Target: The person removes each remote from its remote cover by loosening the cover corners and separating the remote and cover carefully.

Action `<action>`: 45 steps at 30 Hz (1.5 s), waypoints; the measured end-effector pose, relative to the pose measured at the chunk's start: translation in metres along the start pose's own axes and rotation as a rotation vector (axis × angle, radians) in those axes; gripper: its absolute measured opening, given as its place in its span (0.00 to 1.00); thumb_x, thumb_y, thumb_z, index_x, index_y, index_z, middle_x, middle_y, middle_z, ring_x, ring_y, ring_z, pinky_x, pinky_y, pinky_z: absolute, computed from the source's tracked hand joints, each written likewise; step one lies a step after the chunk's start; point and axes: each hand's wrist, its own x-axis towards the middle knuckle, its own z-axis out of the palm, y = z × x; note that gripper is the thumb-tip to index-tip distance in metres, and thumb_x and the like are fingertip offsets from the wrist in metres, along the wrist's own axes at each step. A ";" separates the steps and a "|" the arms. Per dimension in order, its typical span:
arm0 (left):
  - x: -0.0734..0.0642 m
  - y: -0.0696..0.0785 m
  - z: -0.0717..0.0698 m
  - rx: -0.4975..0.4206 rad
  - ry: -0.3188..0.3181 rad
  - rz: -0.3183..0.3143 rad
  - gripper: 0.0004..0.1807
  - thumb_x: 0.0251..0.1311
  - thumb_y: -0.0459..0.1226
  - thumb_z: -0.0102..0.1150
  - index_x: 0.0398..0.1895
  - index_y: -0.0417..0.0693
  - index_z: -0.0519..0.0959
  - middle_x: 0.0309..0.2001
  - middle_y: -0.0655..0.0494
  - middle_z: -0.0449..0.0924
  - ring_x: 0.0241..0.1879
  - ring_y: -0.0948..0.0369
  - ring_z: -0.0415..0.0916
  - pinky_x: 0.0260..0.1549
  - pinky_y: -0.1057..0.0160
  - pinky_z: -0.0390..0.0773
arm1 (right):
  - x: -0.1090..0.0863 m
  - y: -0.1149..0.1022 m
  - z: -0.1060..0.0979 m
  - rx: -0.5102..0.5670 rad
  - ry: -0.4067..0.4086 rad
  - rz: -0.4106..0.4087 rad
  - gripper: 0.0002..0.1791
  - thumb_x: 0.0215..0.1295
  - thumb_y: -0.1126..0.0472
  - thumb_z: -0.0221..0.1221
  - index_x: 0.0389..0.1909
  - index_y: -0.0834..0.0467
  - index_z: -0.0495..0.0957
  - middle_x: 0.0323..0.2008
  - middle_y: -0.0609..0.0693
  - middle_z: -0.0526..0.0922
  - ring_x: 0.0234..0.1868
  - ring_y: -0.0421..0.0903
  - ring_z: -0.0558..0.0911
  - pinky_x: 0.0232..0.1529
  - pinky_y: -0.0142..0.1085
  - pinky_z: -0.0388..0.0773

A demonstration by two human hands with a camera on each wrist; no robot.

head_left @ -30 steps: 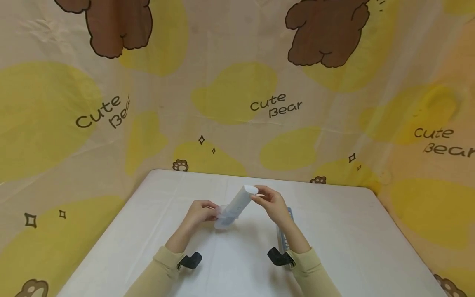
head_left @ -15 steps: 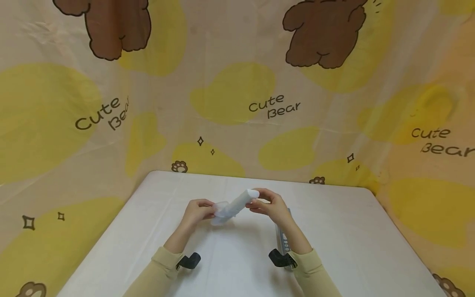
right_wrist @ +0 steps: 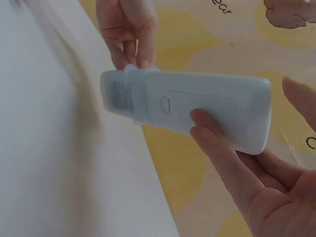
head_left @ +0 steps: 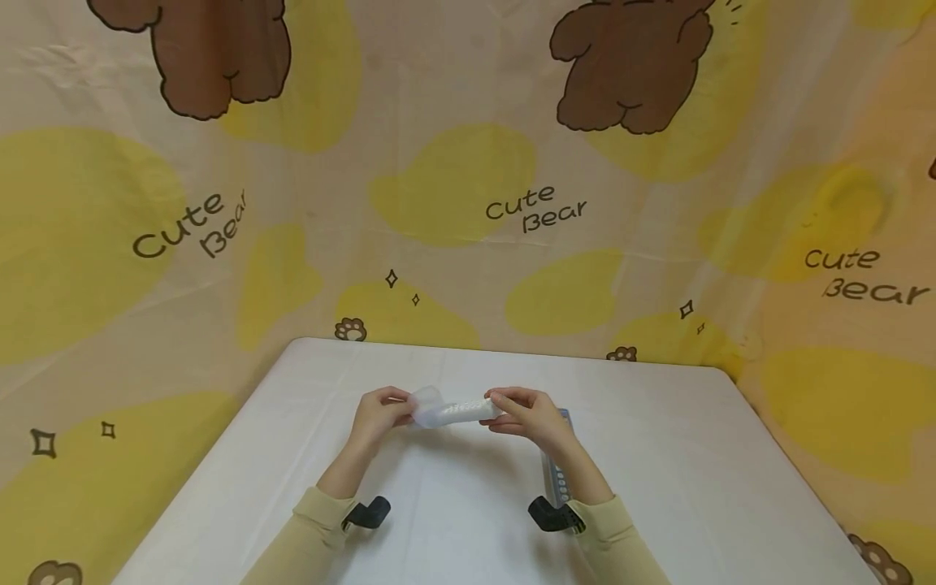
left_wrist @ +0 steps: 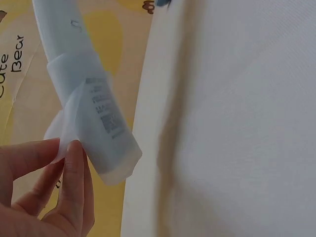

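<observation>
A white remote control (right_wrist: pixel 217 98) is held above the table, lying nearly level in the head view. Its back shows a battery cover with a small notch. A translucent plastic sleeve (left_wrist: pixel 69 74) covers its left end, and a printed label shows through. My left hand (head_left: pixel 378 416) pinches a loose flap of the sleeve between thumb and fingers. My right hand (head_left: pixel 532 418) holds the bare end, fingers (right_wrist: pixel 217 143) against the back. In the right wrist view the thumb stands off from the end face.
A blue-grey object (head_left: pixel 559 479) with a row of pale buttons lies on the white table (head_left: pixel 658 455), partly under my right forearm. A bear-print cloth (head_left: pixel 439 203) hangs behind the table. Black wrist cameras sit at both cuffs.
The remote control has tilted from steeply slanted to nearly level, its right end coming down with my right hand. The sleeve still covers its left end.
</observation>
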 end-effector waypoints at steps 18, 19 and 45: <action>-0.003 0.008 -0.002 0.036 0.088 0.135 0.07 0.51 0.24 0.63 0.34 0.32 0.78 0.30 0.40 0.84 0.27 0.57 0.83 0.38 0.52 0.83 | 0.003 0.014 0.012 -0.027 0.095 0.055 0.27 0.56 0.69 0.62 0.57 0.71 0.71 0.49 0.63 0.80 0.40 0.46 0.82 0.43 0.39 0.83; -0.002 0.008 -0.002 0.055 0.097 0.131 0.07 0.51 0.25 0.63 0.35 0.32 0.78 0.31 0.39 0.84 0.28 0.56 0.84 0.39 0.51 0.83 | 0.003 0.015 0.013 -0.032 0.105 0.065 0.27 0.55 0.68 0.62 0.57 0.70 0.72 0.48 0.63 0.80 0.40 0.45 0.82 0.43 0.38 0.83; 0.014 0.013 -0.021 -0.014 0.108 0.114 0.09 0.56 0.24 0.59 0.39 0.28 0.76 0.34 0.38 0.83 0.24 0.66 0.80 0.28 0.69 0.82 | -0.002 0.027 0.029 0.043 0.112 0.122 0.24 0.54 0.69 0.63 0.55 0.70 0.74 0.49 0.61 0.81 0.42 0.46 0.82 0.45 0.38 0.82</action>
